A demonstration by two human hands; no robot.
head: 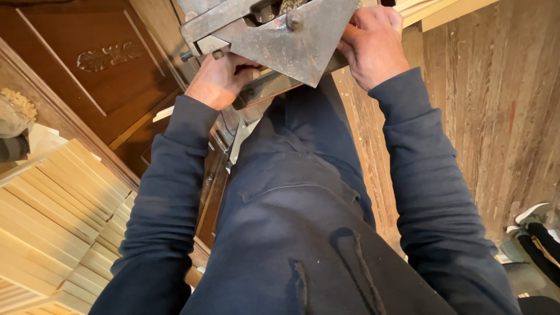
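Metal plate (297,44), grey and angular, sits at the top of the view above the lap. Right hand (373,44) grips its edge; left hand (220,79) curls beneath, apparently around a wooden strip (262,73).

1. Floor (496,99): worn wooden planks, brown with grey and reddish streaks, boards running lengthwise on the right side of the view.
2. Cabinet panel (87,64): dark brown wood at upper left, framed with moulding and bearing a carved ornament (108,56).
3. Stacked slats (52,216): pale, unfinished wood in neat rows at lower left.
4. Light: even and soft, with no hard shadows.
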